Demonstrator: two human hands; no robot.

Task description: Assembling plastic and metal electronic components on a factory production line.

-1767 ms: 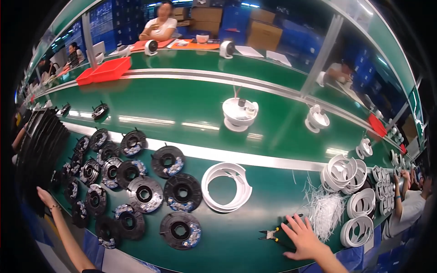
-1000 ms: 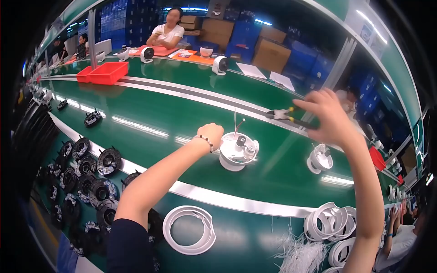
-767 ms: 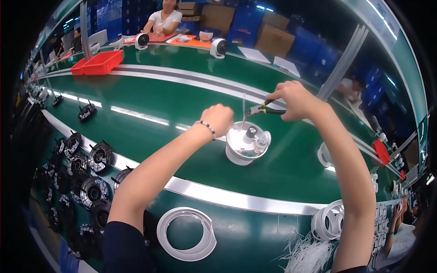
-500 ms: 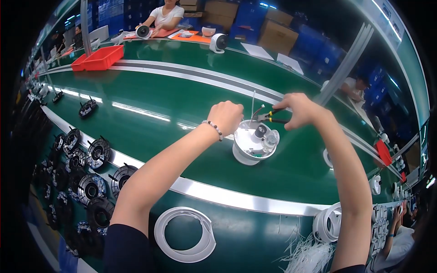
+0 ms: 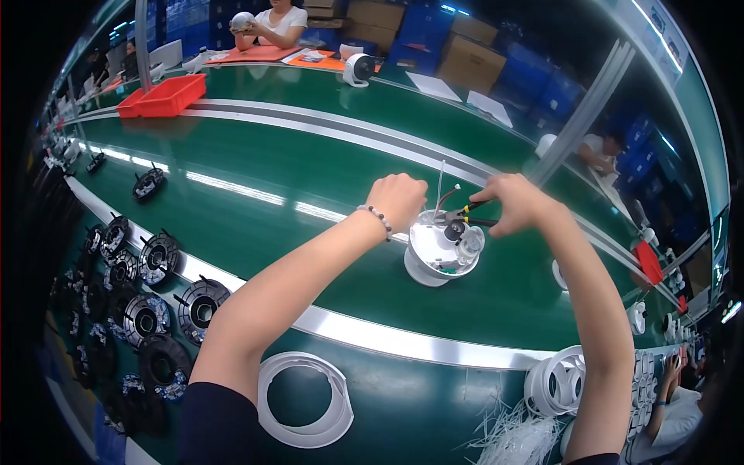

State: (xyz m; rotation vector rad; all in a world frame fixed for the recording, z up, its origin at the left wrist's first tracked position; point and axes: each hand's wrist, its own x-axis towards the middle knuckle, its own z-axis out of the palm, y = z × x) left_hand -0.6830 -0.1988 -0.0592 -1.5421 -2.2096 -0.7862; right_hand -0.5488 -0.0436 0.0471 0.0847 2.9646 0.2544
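A round white camera housing (image 5: 428, 271) stands on the green belt in front of me, its open top showing a black lens piece (image 5: 454, 231) and a clear round part (image 5: 470, 246). My left hand (image 5: 397, 201), wearing a bead bracelet, is closed at the housing's left rim; its fingertips are partly hidden. My right hand (image 5: 518, 203) grips cutting pliers (image 5: 474, 220) with yellow-and-black handles, their jaws over the housing's far inner edge. Beside the jaws, a thin white cable tie (image 5: 442, 182) sticks up, along with dark wires (image 5: 446, 197) ending in a small white plug.
Several black round parts with circuit boards (image 5: 147, 319) lie at the left. Nearer me are a white ring (image 5: 269, 415), a pile of cut plastic strips (image 5: 518, 442) and more white rings (image 5: 542, 387). Red bins (image 5: 177, 96) stand across the belt, where another person (image 5: 280, 27) handles a white device.
The housing has shifted slightly right along with my left hand. The pliers stay at its far inner edge. The person across has lifted a white device off the mat.
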